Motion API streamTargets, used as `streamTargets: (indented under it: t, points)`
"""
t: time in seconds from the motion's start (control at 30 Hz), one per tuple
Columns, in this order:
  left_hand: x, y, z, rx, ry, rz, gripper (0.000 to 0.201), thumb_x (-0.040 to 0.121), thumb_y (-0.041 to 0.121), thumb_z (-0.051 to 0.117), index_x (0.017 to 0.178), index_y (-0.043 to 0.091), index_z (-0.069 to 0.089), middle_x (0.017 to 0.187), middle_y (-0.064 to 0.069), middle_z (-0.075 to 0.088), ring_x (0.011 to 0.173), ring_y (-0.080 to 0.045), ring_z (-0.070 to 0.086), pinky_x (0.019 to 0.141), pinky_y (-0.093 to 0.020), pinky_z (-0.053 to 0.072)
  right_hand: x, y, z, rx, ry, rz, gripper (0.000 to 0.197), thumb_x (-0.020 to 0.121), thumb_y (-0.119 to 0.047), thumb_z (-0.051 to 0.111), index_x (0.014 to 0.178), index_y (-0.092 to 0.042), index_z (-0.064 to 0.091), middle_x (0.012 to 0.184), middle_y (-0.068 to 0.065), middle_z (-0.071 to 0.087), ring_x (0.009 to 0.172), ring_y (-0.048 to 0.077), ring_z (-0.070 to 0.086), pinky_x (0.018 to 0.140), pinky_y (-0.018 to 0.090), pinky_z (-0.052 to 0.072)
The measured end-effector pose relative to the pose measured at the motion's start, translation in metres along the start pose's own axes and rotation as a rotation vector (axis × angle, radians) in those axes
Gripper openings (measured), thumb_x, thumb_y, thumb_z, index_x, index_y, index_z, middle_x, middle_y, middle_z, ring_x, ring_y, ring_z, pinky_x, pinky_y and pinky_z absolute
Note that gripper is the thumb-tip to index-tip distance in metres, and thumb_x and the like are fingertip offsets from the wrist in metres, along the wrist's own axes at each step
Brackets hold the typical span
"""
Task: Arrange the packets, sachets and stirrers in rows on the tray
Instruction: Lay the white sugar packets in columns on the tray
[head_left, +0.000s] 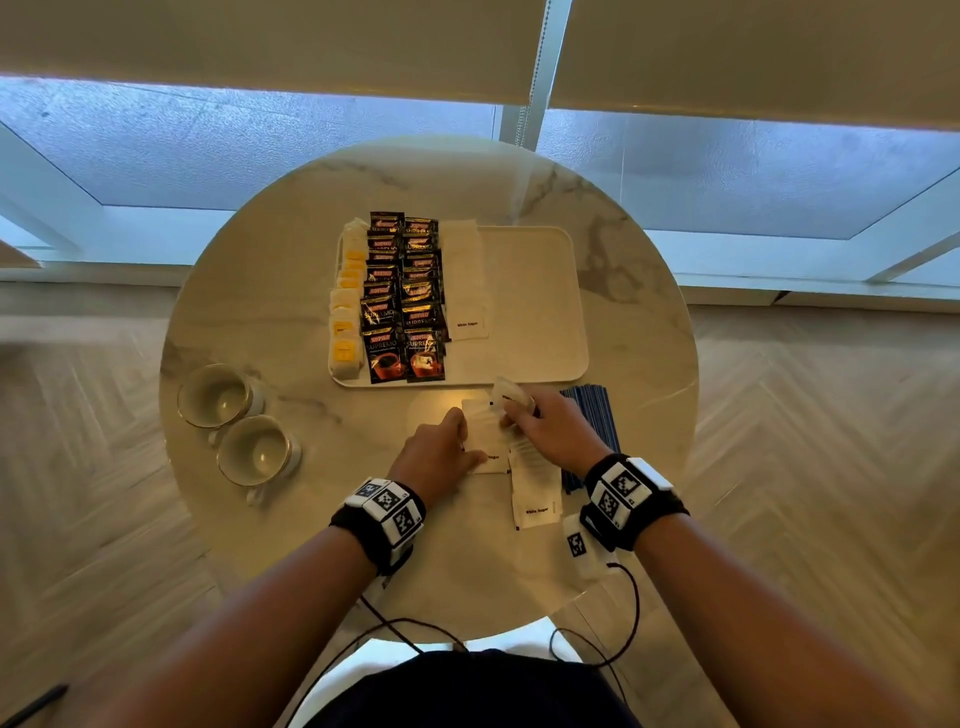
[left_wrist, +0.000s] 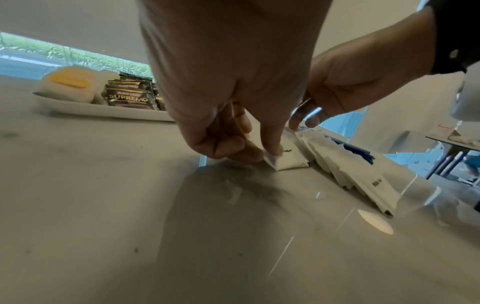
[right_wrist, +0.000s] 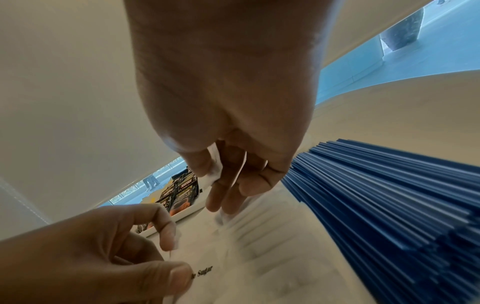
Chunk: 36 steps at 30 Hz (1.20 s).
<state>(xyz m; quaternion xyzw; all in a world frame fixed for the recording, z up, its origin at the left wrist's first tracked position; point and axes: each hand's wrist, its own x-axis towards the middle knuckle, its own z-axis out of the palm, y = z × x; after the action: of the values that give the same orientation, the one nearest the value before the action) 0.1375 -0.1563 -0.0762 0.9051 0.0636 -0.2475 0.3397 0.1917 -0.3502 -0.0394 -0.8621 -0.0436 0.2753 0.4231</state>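
- Table (head_left: 311, 218): round, marble-patterned top; it carries everything listed below.
- Tray (head_left: 535, 291): pale, rounded rectangle on the far half of the table. Its left part is filled with rows; its right part is bare.
- Coffee packets (head_left: 402, 301): black, printed "KOPIKO SUPREMO", two overlapping rows running front to back on the tray.
- Tea bags (head_left: 345, 306): white with yellow tags, one row along the tray's left edge, just beside the coffee packets.
- Sugar row (head_left: 465, 280): white sachets overlapping in a line on the tray, right of the coffee packets; the nearest reads "White Sugar".
- Stirrers (head_left: 597, 415): a blue bundle lying on the table, near side of the tray and right of the hands — partly hidden by the right wrist.
- Cups (head_left: 215, 397): two, gold-rimmed, on the table's left side, well apart from the tray.
- Loose sachets (head_left: 535, 483): white, fanned on the table between the hands and the stirrers.
- Left hand (head_left: 441, 452): fingers curled, thumb and forefinger pinching the edge of a flat sachet (left_wrist: 288, 160) that lies on the table.
- Right hand (head_left: 550, 431): fingers bent, gripping a lifted sachet (head_left: 506, 395) just short of the tray's near rim.
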Motion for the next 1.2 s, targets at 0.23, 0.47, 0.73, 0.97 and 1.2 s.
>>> streamTargets:
  t: [0.23,0.47,0.73,0.97,1.2]
  points:
    - [-0.008,-0.007,-0.017,-0.006,-0.015,0.064,0.033,0.092,0.031,0.068,0.121,0.021,0.057,0.088,0.004,0.066,0.081,-0.011,0.062,0.08,-0.03,0.055,0.003,-0.003,0.001,0.165,-0.002,0.051,0.018,0.105,-0.023,0.045,0.12,-0.016,0.053,0.091,-0.002,0.077,0.086,0.015,0.071,0.078,0.024,0.052]
    - [-0.016,-0.007,-0.051,0.164,0.137,0.409,0.026,0.094,0.04,0.06,0.11,0.023,0.071,0.122,0.001,0.054,0.103,-0.01,0.051,0.089,-0.024,0.048,0.017,-0.006,0.0,0.033,0.016,-0.038,0.021,0.103,-0.021,0.049,0.113,-0.012,0.066,0.1,0.006,0.067,0.093,0.023,0.064,0.088,0.039,0.05]
    - [0.02,0.01,-0.066,-0.015,0.236,0.534,0.018,0.094,0.02,0.065,0.106,0.01,0.075,0.121,-0.009,0.068,0.106,-0.012,0.064,0.097,-0.026,0.051,0.038,-0.021,-0.002,-0.043,0.014,-0.158,0.024,0.099,-0.024,0.059,0.121,-0.019,0.068,0.097,-0.006,0.07,0.086,0.004,0.064,0.079,0.018,0.048]
    - [0.057,0.018,-0.079,-0.089,0.445,0.452,0.012,0.091,0.014,0.069,0.1,0.007,0.075,0.092,-0.004,0.074,0.082,-0.01,0.067,0.079,-0.022,0.055,0.069,-0.036,-0.016,0.062,0.012,-0.154,0.022,0.101,-0.026,0.056,0.121,-0.02,0.063,0.092,-0.007,0.071,0.077,0.001,0.065,0.071,0.015,0.051]
    - [0.097,0.01,-0.081,-0.033,0.368,0.274,0.026,0.087,0.02,0.073,0.112,0.014,0.065,0.111,-0.004,0.06,0.096,-0.017,0.061,0.087,-0.033,0.055,0.114,-0.033,-0.012,-0.099,0.198,-0.167,0.017,0.089,-0.014,0.07,0.106,-0.016,0.069,0.094,-0.002,0.07,0.082,0.015,0.068,0.083,0.033,0.057]
